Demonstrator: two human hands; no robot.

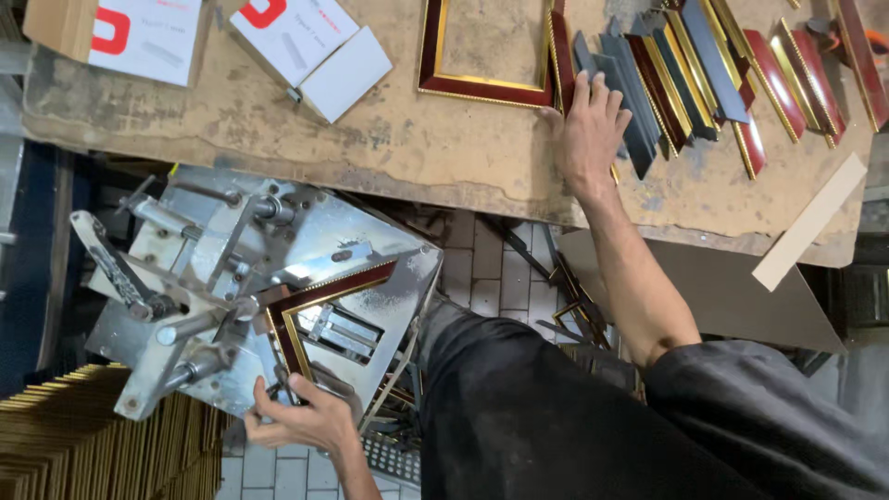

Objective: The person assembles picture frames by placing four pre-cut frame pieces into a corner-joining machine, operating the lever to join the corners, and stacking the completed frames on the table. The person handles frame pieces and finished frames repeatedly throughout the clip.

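Note:
My left hand (pixel 301 418) grips the near end of a red and gold frame moulding (pixel 294 326). That moulding lies as a joined corner on a metal frame-joining machine (pixel 370 245). My right hand (pixel 588 130) reaches out to the worn wooden table (pixel 417 139). It lies flat, fingers slightly apart, on a row of loose cut moulding pieces (pixel 667 83) in red, gold and grey. Its thumb touches the corner of an assembled red and gold frame (pixel 482 88).
Two white boxes (pixel 306 46) with red marks lie at the table's far left. A pale wooden strip (pixel 807 222) lies at its right edge, above a brown board (pixel 732 292). Stacked gold mouldings (pixel 83 435) sit at lower left. Scrap pieces litter the tiled floor (pixel 482 268).

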